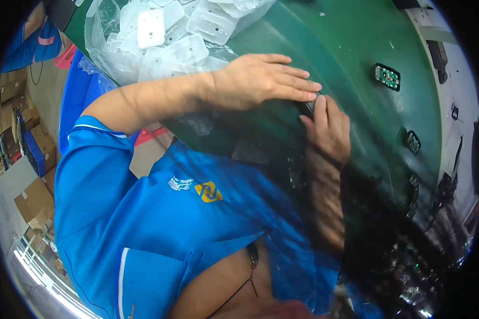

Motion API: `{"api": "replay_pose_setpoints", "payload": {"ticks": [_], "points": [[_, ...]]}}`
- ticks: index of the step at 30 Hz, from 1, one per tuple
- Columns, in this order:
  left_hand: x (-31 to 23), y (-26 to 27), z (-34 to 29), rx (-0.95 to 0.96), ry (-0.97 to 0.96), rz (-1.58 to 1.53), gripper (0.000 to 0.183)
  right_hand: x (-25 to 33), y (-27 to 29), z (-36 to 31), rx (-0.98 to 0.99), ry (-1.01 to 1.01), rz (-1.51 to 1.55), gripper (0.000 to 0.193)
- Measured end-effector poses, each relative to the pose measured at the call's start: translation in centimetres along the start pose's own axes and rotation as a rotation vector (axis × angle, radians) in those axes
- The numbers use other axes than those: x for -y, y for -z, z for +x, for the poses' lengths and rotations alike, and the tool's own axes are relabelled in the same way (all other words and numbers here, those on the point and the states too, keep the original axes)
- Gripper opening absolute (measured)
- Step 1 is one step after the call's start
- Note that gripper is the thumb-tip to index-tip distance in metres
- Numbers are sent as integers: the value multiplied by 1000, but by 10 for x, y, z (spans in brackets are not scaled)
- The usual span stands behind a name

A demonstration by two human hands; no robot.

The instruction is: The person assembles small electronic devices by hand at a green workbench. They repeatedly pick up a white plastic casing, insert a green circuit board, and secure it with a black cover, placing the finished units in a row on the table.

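Note:
A small dark piece [310, 108] with a greyish top sits between my hands, mostly covered by fingers; its kind cannot be made out. My left hand [266, 80] reaches across from the left, palm down, its fingers extended and their tips on the piece's far side. The left thumb is hidden beneath. From the near right, my right hand [330, 127] closes on the same piece, with thumb and bent fingers against it. Left of them, a clear plastic bag [104, 50] holds many translucent white plastic covers [151, 29] with small holes.
On the green table [346, 48], a green circuit board in a black casing [387, 77] lies at the right, with another small black casing [413, 142] nearer. A blue bin [80, 95] stands left of the table. Cardboard boxes [34, 202] lie farther left. Dark strands blur the lower right.

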State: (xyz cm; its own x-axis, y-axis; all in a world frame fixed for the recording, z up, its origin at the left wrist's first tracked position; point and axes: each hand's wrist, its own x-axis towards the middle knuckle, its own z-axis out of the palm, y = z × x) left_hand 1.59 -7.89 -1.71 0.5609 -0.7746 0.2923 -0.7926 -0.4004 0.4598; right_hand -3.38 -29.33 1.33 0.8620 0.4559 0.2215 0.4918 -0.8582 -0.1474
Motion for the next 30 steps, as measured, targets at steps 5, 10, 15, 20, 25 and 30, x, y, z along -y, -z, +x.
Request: {"api": "replay_pose_setpoints", "payload": {"ticks": [5,10,15,20,25,30], "points": [[6,5,4,39,68,-187,64,-17,8,0,-52,-42,386,37],[10,6,8,4,39,-256,62,-8,15,3,-70,-79,306,39],[11,4,4,15,-35,-120,65,-6,-10,-9,-97,-44,147,38],[2,1,-2,-17,-66,82,54,9,-8,-11,-125,-89,20,38],[-7,-10,13,-196,-137,228,50,-15,7,0,-52,-192,468,38],[-2,-16,51,-209,-56,91,31,-47,19,14,158,-471,927,32]]}}
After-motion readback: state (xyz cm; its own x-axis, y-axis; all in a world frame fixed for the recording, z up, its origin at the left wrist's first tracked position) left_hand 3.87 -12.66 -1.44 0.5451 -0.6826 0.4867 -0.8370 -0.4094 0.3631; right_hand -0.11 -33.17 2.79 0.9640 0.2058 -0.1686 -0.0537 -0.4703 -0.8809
